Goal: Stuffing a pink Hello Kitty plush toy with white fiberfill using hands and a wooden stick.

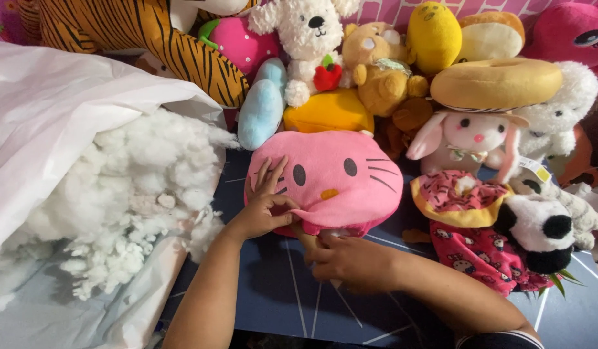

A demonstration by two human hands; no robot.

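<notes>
A pink cat-face plush [331, 178] is laid on a dark blue mat [273, 291], in the middle of the picture. It is held at its left side by the left hand [263, 203]. The fingers are spread flat on the pink cloth and the thumb is hooked under the edge, so the plush is pinched there. The bottom edge of the plush is touched by the right hand [347, 262]. Its fingers are curled in tight around something thin and tan [309, 242] that is poked up under the plush. What that thin thing is cannot be told.

To the left, a heap of white fluffy stuffing [131, 194] is spilled out of a big white plastic bag [60, 110]. The stuffing is just beside the left arm.

Behind the pink plush, many soft toys are piled up: a striped tiger [137, 32], a white dog [309, 32], a brown bear [380, 71], a yellow ring cushion [496, 84] and a white bunny [470, 142]. A black and white panda [544, 232] is laid to the right.
</notes>
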